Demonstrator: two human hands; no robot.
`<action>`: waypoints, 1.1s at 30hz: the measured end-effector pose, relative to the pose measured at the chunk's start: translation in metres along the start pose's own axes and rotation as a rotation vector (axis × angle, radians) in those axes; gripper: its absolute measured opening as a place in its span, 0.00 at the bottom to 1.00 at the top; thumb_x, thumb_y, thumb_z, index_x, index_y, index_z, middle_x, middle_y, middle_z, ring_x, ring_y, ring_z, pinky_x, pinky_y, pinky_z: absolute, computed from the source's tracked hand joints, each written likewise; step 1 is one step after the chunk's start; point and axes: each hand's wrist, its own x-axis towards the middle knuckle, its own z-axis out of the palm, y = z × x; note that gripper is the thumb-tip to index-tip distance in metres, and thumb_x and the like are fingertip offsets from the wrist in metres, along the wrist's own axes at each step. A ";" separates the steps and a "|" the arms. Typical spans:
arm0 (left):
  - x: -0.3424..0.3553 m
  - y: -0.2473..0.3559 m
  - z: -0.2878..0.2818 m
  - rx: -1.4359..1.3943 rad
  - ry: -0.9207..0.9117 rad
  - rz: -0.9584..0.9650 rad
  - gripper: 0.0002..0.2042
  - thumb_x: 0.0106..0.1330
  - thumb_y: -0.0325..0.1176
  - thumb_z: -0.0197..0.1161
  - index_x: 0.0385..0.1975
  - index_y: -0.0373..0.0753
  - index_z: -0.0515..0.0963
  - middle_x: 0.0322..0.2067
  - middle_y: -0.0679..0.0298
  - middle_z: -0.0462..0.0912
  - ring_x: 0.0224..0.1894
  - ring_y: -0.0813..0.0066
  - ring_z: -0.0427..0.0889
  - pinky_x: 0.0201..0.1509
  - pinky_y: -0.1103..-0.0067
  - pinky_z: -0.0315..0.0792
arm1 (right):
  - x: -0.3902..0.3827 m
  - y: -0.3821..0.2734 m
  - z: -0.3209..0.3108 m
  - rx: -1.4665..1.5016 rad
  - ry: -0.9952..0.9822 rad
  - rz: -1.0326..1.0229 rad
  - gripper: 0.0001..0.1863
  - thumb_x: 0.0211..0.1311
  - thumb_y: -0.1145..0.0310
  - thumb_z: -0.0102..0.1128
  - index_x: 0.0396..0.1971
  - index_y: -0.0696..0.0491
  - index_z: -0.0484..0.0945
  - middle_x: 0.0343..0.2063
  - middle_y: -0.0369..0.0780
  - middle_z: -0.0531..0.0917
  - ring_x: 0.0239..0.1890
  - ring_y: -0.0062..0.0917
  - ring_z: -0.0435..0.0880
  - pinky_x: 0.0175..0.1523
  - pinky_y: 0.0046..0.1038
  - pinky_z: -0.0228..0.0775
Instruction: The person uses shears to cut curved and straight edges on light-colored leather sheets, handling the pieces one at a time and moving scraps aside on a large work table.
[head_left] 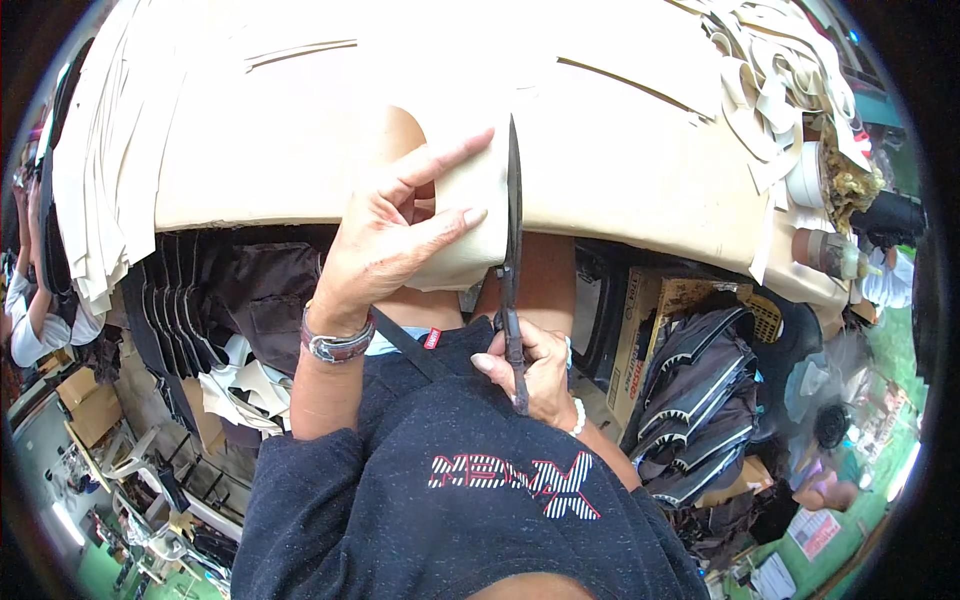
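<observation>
My left hand [375, 240], with a watch at the wrist, grips a cream piece of sheet material [470, 180] between thumb and fingers, held above my lap at the table's front edge. Long dark scissors [512, 210] are upright along the piece's right edge, blades pointing away from me. My right hand [540, 370], with a beaded bracelet, is closed around their handles below the piece. Some of my left hand's fingers are partly hidden by the material.
The cream-covered table [620, 180] bears cream strips [110, 180] on the left and tangled strips [760, 90] with containers [815, 250] on the right. Dark bundles [690, 390] and cardboard [640, 330] lie below. Other people [35, 310] are at the left rim.
</observation>
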 end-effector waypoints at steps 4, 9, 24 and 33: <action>-0.002 0.000 -0.001 -0.002 -0.008 0.002 0.23 0.53 0.22 0.60 0.52 0.40 0.68 0.41 0.64 0.76 0.38 0.83 0.75 0.42 0.85 0.71 | -0.001 -0.002 0.001 -0.013 -0.006 0.008 0.15 0.45 0.67 0.67 0.13 0.55 0.69 0.05 0.31 0.67 0.09 0.13 0.67 0.15 0.18 0.54; -0.003 -0.001 -0.001 0.009 -0.018 0.000 0.23 0.53 0.22 0.60 0.52 0.40 0.68 0.41 0.65 0.76 0.38 0.83 0.74 0.43 0.85 0.70 | -0.002 0.001 0.003 -0.023 0.009 -0.014 0.15 0.47 0.67 0.66 0.13 0.55 0.69 0.03 0.31 0.68 0.07 0.13 0.67 0.13 0.17 0.54; -0.003 -0.004 -0.001 0.032 -0.026 0.034 0.24 0.53 0.23 0.60 0.53 0.38 0.67 0.42 0.63 0.75 0.40 0.82 0.74 0.44 0.85 0.70 | -0.004 0.004 0.003 -0.014 0.018 0.015 0.15 0.48 0.68 0.65 0.12 0.55 0.69 0.04 0.32 0.70 0.07 0.13 0.69 0.12 0.18 0.55; 0.028 -0.004 -0.009 -0.233 0.152 0.157 0.28 0.51 0.18 0.60 0.55 0.35 0.63 0.37 0.60 0.77 0.39 0.80 0.75 0.45 0.84 0.70 | -0.009 0.009 -0.003 0.007 -0.044 -0.042 0.14 0.40 0.65 0.69 0.15 0.56 0.72 0.07 0.31 0.67 0.11 0.13 0.66 0.17 0.18 0.55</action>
